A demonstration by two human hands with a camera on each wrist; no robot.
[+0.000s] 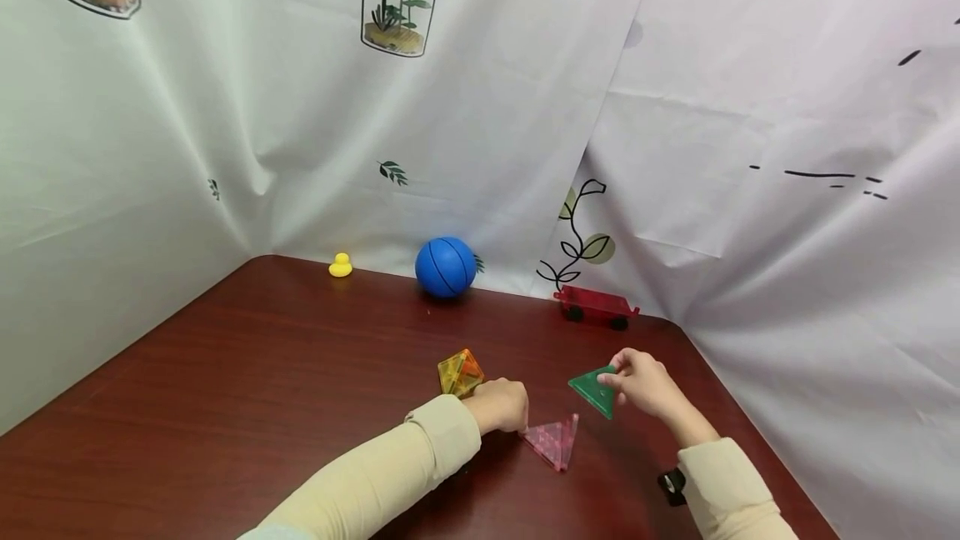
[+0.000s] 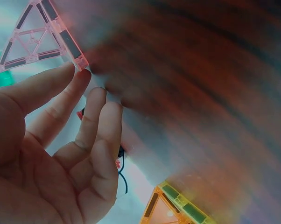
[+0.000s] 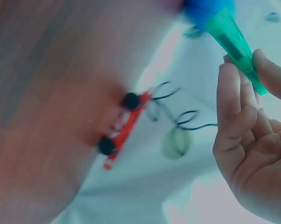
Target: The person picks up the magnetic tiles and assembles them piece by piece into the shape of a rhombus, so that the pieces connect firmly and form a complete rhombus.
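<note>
My left hand (image 1: 501, 405) pinches a corner of the pink triangular magnetic tiles (image 1: 551, 442) between thumb and index finger. Two pink triangles stand joined at an angle, and the left wrist view shows dark strips along their edges (image 2: 43, 58). The other left fingers curl loosely. My right hand (image 1: 645, 382) holds a green triangular magnetic tile (image 1: 595, 392) above the table, thumb on one face and fingertips on the other, as the right wrist view also shows. Just beyond the left wrist stands a yellow and orange pyramid of magnetic tiles (image 1: 459, 372), its lower part hidden by the arm.
Along the back of the dark red table (image 1: 225, 373) are a yellow rubber duck (image 1: 341, 266), a blue ball (image 1: 446, 267) and a red wheeled car base (image 1: 596, 304). A white printed curtain (image 1: 337, 123) surrounds the table. A black object (image 1: 672, 487) shows beside the right sleeve.
</note>
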